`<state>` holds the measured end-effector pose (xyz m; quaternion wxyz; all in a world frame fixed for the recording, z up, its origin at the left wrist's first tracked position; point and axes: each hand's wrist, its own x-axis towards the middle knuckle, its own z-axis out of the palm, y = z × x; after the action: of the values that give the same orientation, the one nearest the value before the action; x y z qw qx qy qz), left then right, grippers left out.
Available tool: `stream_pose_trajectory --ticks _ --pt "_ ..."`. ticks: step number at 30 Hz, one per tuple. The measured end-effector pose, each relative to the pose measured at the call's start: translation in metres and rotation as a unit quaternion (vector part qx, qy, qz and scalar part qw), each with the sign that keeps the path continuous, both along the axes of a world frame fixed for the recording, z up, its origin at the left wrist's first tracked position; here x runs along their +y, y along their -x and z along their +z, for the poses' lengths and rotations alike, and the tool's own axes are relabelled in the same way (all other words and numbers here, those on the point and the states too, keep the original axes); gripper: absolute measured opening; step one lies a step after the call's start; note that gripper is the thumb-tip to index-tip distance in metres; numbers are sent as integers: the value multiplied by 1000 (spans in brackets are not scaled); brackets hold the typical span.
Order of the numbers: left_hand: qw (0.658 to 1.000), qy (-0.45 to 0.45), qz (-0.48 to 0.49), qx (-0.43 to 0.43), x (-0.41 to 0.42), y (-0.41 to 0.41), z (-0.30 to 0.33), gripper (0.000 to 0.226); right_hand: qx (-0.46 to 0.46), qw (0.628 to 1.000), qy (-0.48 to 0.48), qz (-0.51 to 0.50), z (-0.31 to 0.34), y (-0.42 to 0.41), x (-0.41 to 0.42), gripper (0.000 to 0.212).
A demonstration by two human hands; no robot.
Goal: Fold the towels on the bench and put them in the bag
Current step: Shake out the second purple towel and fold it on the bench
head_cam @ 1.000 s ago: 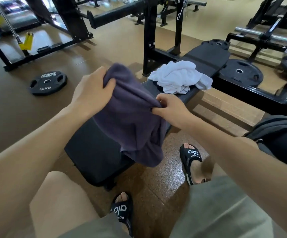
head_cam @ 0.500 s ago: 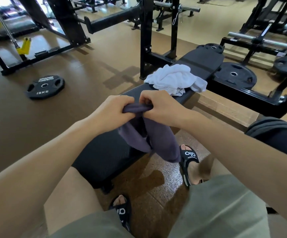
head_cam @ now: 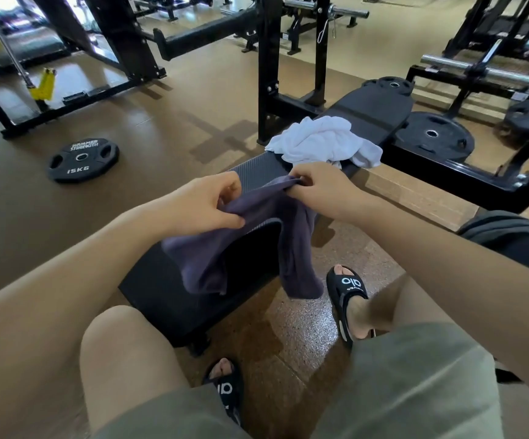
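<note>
Purple towel [head_cam: 244, 242] pinched between both hands' fingers [head_cam: 231, 217]

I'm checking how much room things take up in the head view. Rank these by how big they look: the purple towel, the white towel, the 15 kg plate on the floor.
Largest to smallest, as seen:
1. purple towel, nearest the camera, which inflates it
2. white towel, crumpled
3. 15 kg plate, clearly smallest

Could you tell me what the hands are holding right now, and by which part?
Both hold the purple towel along its top edge: the left hand pinches one end, the right hand the other. The rest hangs over the bench.
</note>
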<state>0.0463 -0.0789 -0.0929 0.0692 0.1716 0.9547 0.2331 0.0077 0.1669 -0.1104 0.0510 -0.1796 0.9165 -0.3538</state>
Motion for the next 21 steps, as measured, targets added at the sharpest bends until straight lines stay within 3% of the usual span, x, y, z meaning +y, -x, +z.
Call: stream_pose_trajectory --ticks 3,8,13,21 --pt "1000 -24 -2 4 10 -3 -7 27 24 999 -3 29 7 -5 -11 17" --pt "991 -37 86 91 6 0 -1 34 63 997 -47 23 12 -3 -6 15" --pt "985 10 82 155 0 3 4 37 96 990 -104 -12 15 3 -3 31" --pt "987 12 16 161 18 -11 8 24 -10 999 -51 -10 39 8 -11 37"
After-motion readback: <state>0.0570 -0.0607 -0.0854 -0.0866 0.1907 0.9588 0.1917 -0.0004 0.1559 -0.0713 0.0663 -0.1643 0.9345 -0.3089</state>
